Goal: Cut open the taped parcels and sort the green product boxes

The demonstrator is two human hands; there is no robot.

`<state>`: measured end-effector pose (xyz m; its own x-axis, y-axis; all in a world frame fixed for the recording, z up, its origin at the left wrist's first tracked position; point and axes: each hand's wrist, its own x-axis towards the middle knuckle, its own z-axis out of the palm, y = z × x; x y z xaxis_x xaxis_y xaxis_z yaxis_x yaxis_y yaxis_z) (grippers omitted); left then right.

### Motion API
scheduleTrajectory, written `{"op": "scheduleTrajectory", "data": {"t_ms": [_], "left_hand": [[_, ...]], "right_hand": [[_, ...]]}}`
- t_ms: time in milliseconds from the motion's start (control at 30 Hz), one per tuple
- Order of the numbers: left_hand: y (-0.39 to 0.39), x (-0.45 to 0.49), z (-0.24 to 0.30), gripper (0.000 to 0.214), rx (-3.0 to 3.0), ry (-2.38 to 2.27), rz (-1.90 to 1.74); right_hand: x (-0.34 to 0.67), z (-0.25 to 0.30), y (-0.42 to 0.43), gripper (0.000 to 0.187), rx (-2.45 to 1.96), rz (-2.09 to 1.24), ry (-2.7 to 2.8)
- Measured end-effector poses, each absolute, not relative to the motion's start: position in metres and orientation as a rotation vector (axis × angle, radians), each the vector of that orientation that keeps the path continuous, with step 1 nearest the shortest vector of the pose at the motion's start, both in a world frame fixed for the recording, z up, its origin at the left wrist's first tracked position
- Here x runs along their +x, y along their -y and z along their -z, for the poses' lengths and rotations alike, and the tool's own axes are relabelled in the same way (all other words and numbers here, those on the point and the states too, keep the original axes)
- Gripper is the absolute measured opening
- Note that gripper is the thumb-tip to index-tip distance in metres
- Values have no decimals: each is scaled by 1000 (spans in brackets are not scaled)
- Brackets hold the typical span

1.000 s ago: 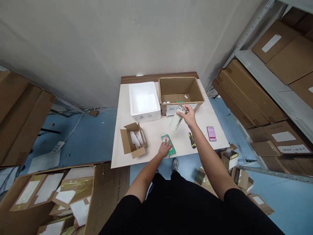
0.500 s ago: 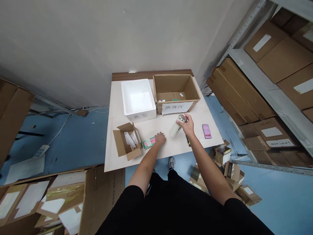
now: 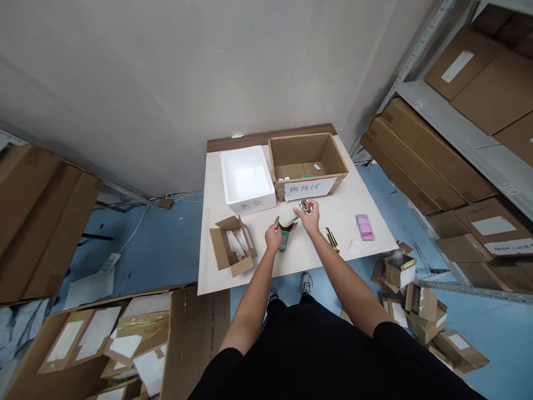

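Note:
My right hand (image 3: 310,216) is closed round the silver-lidded end of a white bottle (image 3: 288,216), perhaps a vacuum flask. The bottle is tilted, its lower end at the open mouth of a small green-and-pink box (image 3: 285,240). My left hand (image 3: 272,235) grips the left side of that box near its top. Whether the bottle's end is inside the box or only over it, I cannot tell. Right of my hands lies a yellow-and-black utility knife (image 3: 332,240).
An open cardboard carton (image 3: 230,261) with white paper inside stands at left. Behind are a white foam box (image 3: 250,203) and a labelled cardboard box (image 3: 341,173). A pixelated pink item (image 3: 365,228) lies at right. Shelving with cartons (image 3: 416,161) borders the right side.
My left hand has lifted the green-and-pink box off the table, turned it and brought it right. My right hand has tipped the bottle towards its mouth. The head view has shifted slightly.

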<state>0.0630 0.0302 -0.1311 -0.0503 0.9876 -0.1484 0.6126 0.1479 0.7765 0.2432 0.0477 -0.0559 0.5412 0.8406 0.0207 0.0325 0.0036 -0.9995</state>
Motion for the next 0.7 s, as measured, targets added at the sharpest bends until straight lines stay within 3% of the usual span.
{"op": "scheduleTrajectory", "data": {"t_ms": [400, 700], "left_hand": [[22, 80, 144, 41, 1094, -1795, -960], [46, 67, 156, 37, 1036, -1758, -1068]], "right_hand": [[226, 114, 6, 69, -1458, -939, 1251], [223, 152, 13, 54, -1554, -737, 1758]]}}
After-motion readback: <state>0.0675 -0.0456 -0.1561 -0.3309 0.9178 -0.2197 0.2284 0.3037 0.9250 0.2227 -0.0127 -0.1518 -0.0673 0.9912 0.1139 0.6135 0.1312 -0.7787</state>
